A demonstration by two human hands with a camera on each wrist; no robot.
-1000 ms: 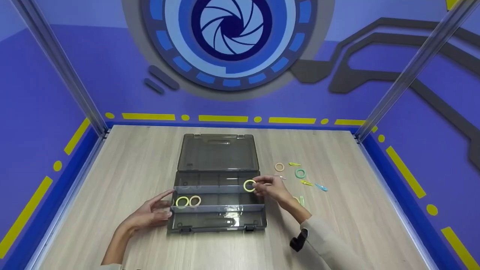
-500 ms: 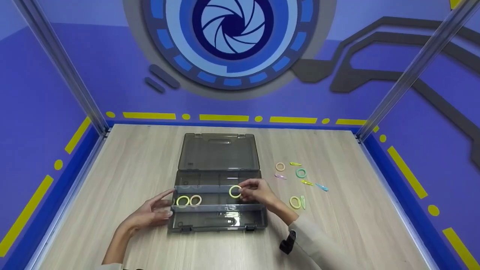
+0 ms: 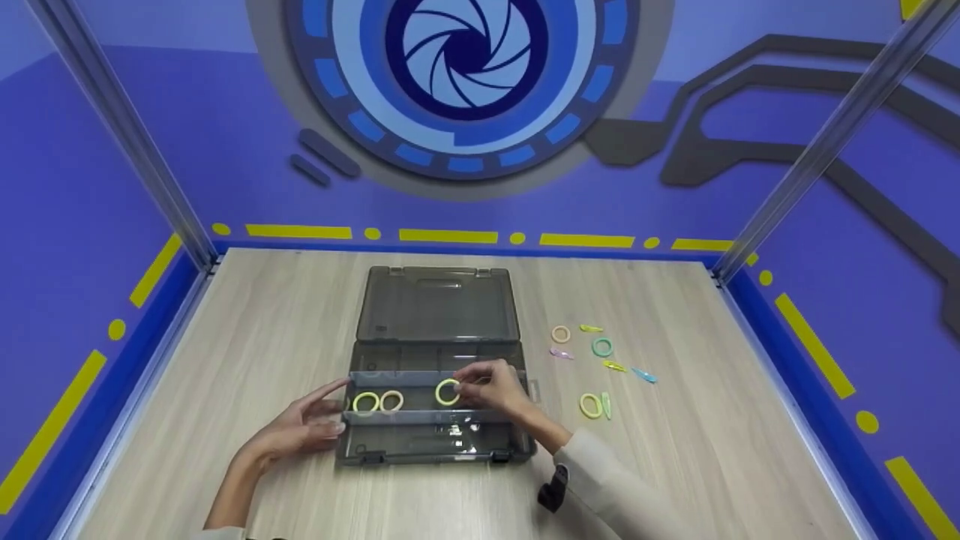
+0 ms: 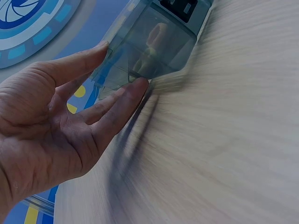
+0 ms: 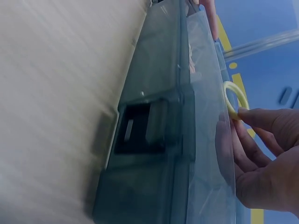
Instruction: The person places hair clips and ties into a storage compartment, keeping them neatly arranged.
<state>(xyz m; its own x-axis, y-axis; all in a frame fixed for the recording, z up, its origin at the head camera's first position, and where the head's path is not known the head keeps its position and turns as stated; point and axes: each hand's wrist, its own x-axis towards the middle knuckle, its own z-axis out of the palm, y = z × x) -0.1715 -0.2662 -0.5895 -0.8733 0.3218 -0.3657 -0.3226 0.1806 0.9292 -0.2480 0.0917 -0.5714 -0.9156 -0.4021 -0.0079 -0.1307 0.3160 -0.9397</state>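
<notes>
A smoky, see-through storage box [image 3: 435, 442] stands with its lid [image 3: 439, 304] laid back, split lengthwise by clear dividers. My right hand [image 3: 491, 388] pinches a pale yellow hair tie [image 5: 242, 95] between thumb and fingertips, over the middle compartment. At that compartment's left end, a yellow-green hair tie [image 3: 355, 403] and a peach hair tie [image 3: 382, 402] stand side by side. My left hand [image 3: 296, 433] touches the box's left end with its fingertips, thumb apart from the fingers. In the left wrist view those fingers lie fairly straight against the box's end wall [image 4: 173, 56].
Right of the box lie a peach hair tie [image 3: 553, 335], a green hair tie [image 3: 593, 347] and a yellow hair tie [image 3: 581, 406]. Among them are several snap hair clips, including a blue clip [image 3: 643, 374], a pink clip [image 3: 561, 352] and a green clip [image 3: 607, 406].
My right hand has carried the pale yellow hair tie leftward and slightly nearer me, from the box's right edge to over the middle compartment. My left hand has stayed at the box's left end.
</notes>
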